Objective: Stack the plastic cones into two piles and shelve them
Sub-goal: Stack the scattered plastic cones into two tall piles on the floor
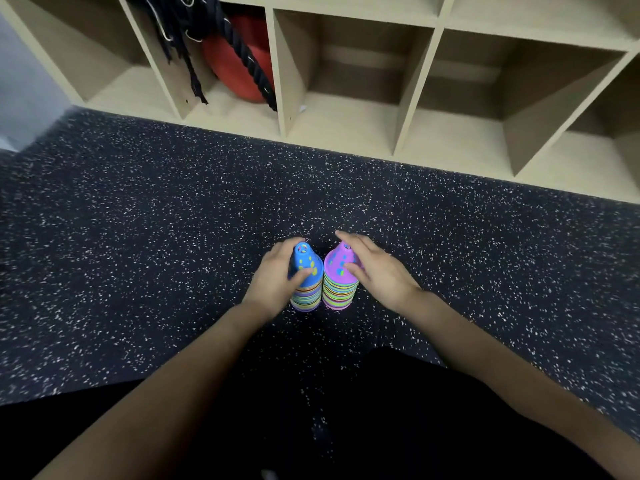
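Two piles of nested plastic cones stand side by side on the dark speckled floor, touching each other. The left pile (307, 278) has a blue cone on top, the right pile (340, 278) a purple one; striped multicoloured rims show below each. My left hand (277, 278) wraps the left pile from its left side, thumb across the blue cone's front. My right hand (375, 268) curls round the purple cone from the right, its thumb on the cone's front and its fingers over the tip. Both piles stand upright.
A beige cubby shelf (398, 133) runs along the far side of the floor. One left compartment holds a red ball (242, 64) and a dark rope (249, 60). The other cubbies in view hold nothing. My dark-clothed legs fill the bottom of the view.
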